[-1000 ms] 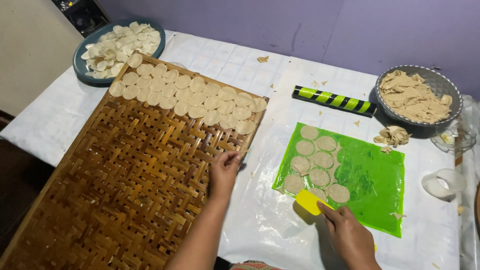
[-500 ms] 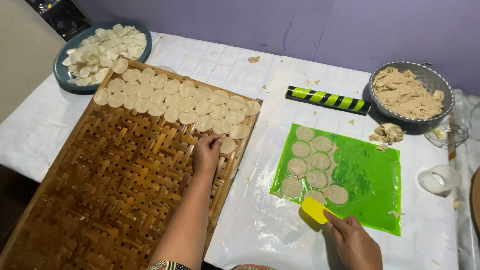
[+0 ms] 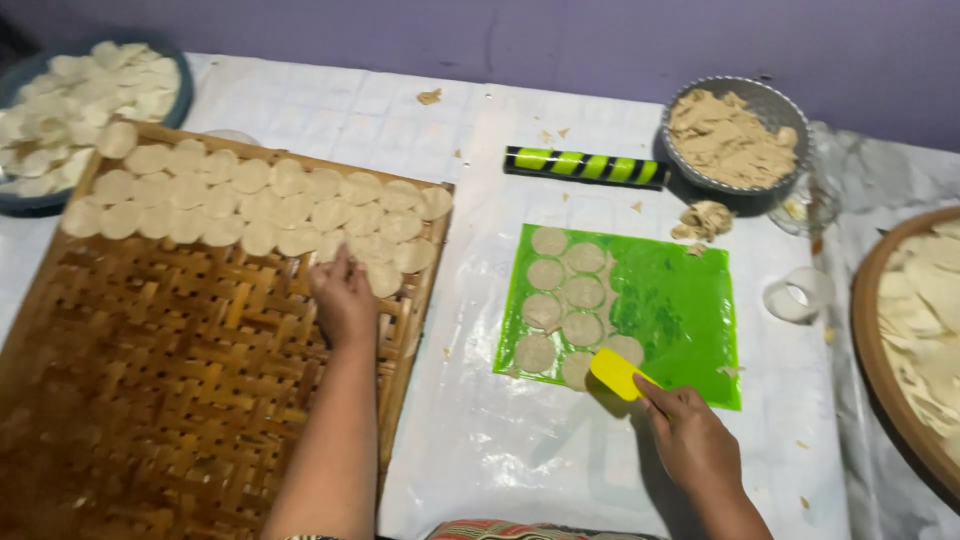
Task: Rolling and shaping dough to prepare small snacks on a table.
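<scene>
My left hand (image 3: 343,299) rests palm down on the woven bamboo tray (image 3: 170,400), fingertips on a dough round at the near edge of the rows of flat dough rounds (image 3: 262,205); whether it grips that round is hidden. My right hand (image 3: 690,440) holds a yellow scraper (image 3: 620,373) at the front edge of the green mat (image 3: 680,310), its blade by the nearest of several cut dough circles (image 3: 564,300) lying on the mat's left half.
A green-and-black striped rolling pin (image 3: 585,166) lies behind the mat. A metal bowl of dough scraps (image 3: 735,135) stands at the back right, a blue plate of rounds (image 3: 80,85) at the back left, a wooden tray (image 3: 915,350) at the right edge, a small white cup (image 3: 798,296) beside it.
My left hand moved up the bamboo tray to the row of rounds. The right hand with the scraper stayed at the mat's front edge. The view shifted left.
</scene>
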